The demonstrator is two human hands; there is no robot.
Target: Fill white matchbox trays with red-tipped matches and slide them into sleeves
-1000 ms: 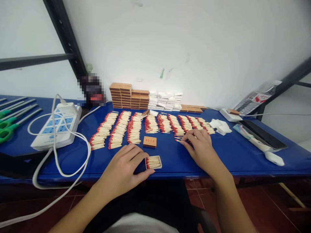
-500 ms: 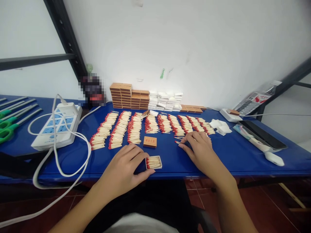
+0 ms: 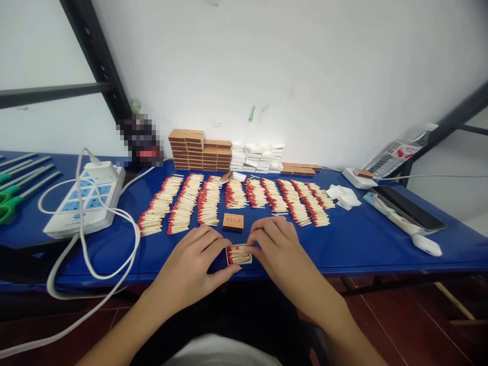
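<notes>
My left hand (image 3: 202,259) grips the left end of a small white matchbox tray (image 3: 249,262), thumb at the front and fingers behind. Red-tipped matches (image 3: 240,256) lie side by side inside it. At the tray's right end, my right hand (image 3: 272,244) is closed in a pinch on matches (image 3: 242,247) whose red heads point left over the tray; how many is unclear. Just behind the tray lies an orange matchbox cover (image 3: 233,222). Farther back, matches spread in several slanting rows (image 3: 185,203) cover the blue table (image 3: 305,254).
Against the wall stand stacked brown matchbox covers (image 3: 186,150) and white trays (image 3: 257,157). A power strip (image 3: 84,203) with looping white cable and green-handled scissors (image 3: 15,203) lie left. Crumpled white paper (image 3: 343,195), a black phone (image 3: 407,206) and a plastic bottle (image 3: 396,152) are right.
My right hand has moved left from the match rows to the tray, bringing matches over it. The left hand still holds the tray in place. The view has shifted slightly.
</notes>
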